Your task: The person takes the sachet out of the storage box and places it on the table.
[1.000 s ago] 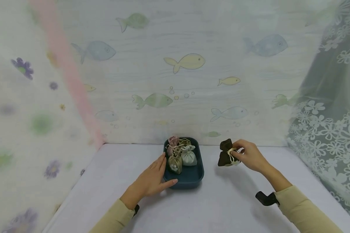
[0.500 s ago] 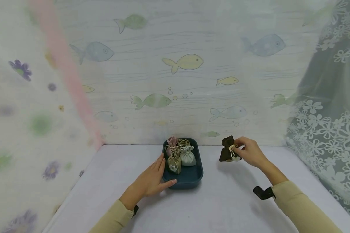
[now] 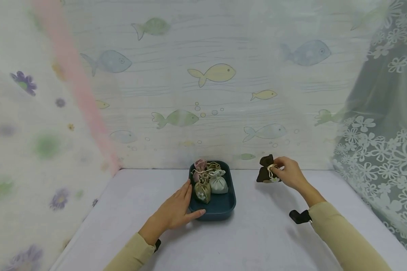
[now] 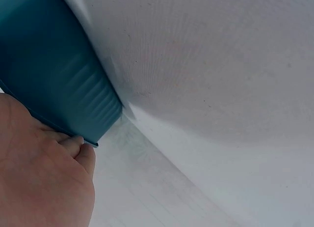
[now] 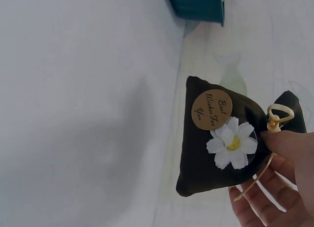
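A dark brown drawstring pouch hangs above the table, pinched at its tied neck by my right hand. In the right wrist view the pouch shows a white fabric daisy, a round kraft tag reading "Best Wishes For You" and a cream cord. My left hand lies along the left side of a dark blue tray, its fingers straight at the rim and its thumb over the near corner. Inside are a pink pouch, a pale grey-green pouch, an olive pouch with a small flower, and another olive one partly hidden behind.
A white cloth covers the table. Behind it hangs a curtain printed with fish, close behind the tray. A flowered curtain stands at the left, and sheer lace hangs at the right.
My right hand has moved slightly away toward the back of the table and up in the head view, carrying the brown pouch. The left hand and the tray have stayed in place.
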### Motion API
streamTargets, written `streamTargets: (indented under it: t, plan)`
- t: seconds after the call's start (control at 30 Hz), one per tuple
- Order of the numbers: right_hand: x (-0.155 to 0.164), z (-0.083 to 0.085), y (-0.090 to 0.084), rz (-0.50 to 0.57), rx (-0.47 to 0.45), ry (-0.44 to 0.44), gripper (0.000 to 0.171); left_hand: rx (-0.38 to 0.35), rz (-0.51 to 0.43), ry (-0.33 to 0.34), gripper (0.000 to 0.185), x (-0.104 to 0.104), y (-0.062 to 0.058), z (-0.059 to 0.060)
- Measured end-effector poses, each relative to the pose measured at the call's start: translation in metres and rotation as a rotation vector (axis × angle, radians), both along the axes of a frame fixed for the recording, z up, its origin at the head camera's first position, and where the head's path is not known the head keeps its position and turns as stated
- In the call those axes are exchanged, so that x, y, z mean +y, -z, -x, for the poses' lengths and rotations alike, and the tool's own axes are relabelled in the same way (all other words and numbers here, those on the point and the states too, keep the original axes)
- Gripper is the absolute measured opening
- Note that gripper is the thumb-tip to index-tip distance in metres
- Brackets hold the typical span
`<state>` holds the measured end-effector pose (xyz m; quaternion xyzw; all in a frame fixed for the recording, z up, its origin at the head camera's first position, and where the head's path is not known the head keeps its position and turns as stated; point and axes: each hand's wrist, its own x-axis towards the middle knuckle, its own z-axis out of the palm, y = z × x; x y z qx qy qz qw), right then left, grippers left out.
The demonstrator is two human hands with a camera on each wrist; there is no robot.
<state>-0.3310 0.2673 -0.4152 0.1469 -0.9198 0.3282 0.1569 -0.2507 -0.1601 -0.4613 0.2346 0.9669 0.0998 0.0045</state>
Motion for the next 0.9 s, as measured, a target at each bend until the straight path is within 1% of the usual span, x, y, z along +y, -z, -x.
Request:
streamTargets:
  t: [0.17, 0.33, 0.53, 0.7, 0.9]
  plan:
    - [0.000, 0.008, 0.005, 0.018, 0.008, 0.021, 0.024, 0.007, -0.001, 0.004, 0.114, 0.000, -0.001, 0.000]
    - [0.001, 0.016, 0.011, 0.046, 0.005, 0.070, 0.026, 0.017, -0.002, 0.009, 0.114, -0.001, -0.001, 0.001]
    - [0.001, 0.018, 0.022, 0.073, -0.055, 0.121, 0.029, 0.009, 0.010, 0.005, 0.114, -0.001, -0.002, 0.001]
    - [0.002, 0.016, 0.032, 0.061, -0.099, 0.108, 0.028, -0.004, 0.008, 0.008, 0.115, 0.000, -0.002, 0.001]
    - [0.004, 0.015, 0.038, 0.065, -0.095, 0.087, 0.029, -0.011, 0.003, 0.005, 0.115, 0.000, -0.002, 0.001]
